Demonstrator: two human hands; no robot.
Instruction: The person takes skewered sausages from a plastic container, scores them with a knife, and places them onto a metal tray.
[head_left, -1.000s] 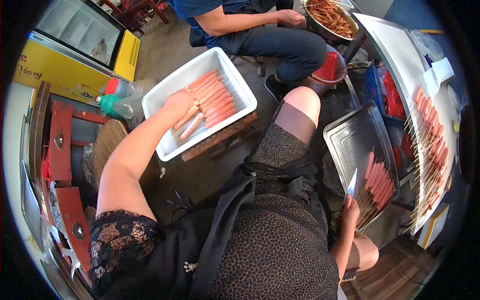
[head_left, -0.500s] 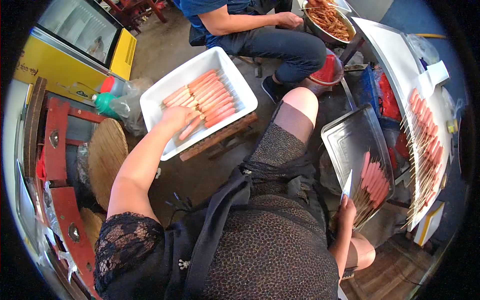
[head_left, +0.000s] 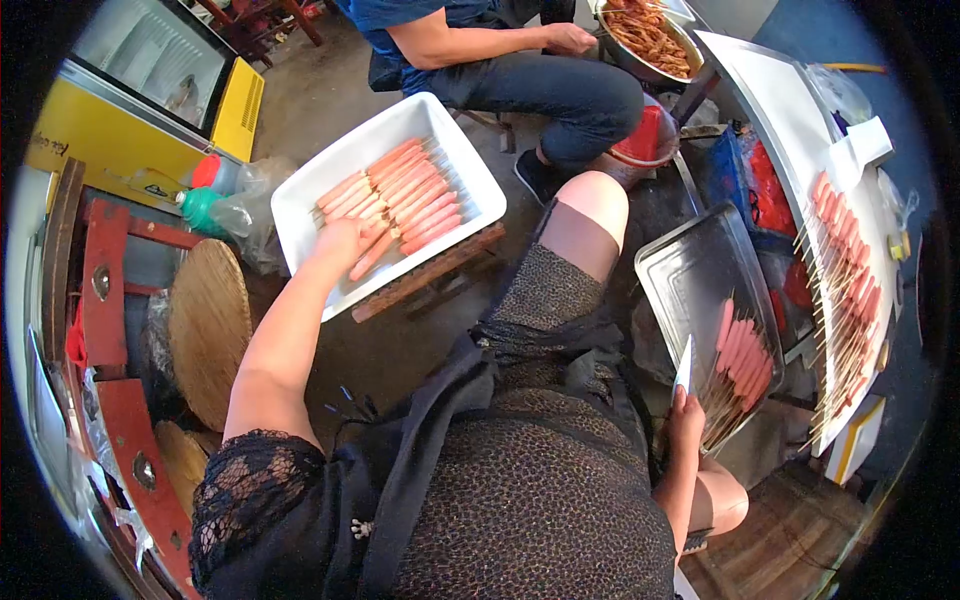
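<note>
Rows of pink sausages (head_left: pixel 425 205) lie in a white plastic tub (head_left: pixel 455 120) at the centre left. My left hand (head_left: pixel 343 240) is down in the tub, fingers bent and closed on a sausage (head_left: pixel 372 257) at the near end; the fingertips are partly hidden. My right hand (head_left: pixel 686 418) is closed around the handle of a knife (head_left: pixel 684 365), its pale blade pointing up and away from me. Just beyond that hand, a dark metal tray (head_left: pixel 690 262) holds skewered sausages (head_left: pixel 745 355), their sticks towards me.
More skewered sausages (head_left: pixel 850 260) lie on a white board (head_left: pixel 750 75) at the right. Across from me sits a person (head_left: pixel 560 95) beside a bowl of reddish-brown food (head_left: pixel 650 40). A wooden stool (head_left: pixel 430 272) supports the tub. Round wooden boards (head_left: pixel 208 330) stand at the left.
The whole view has shifted slightly left. My left hand stays at the sausages with little movement, and my right hand still holds the knife.
</note>
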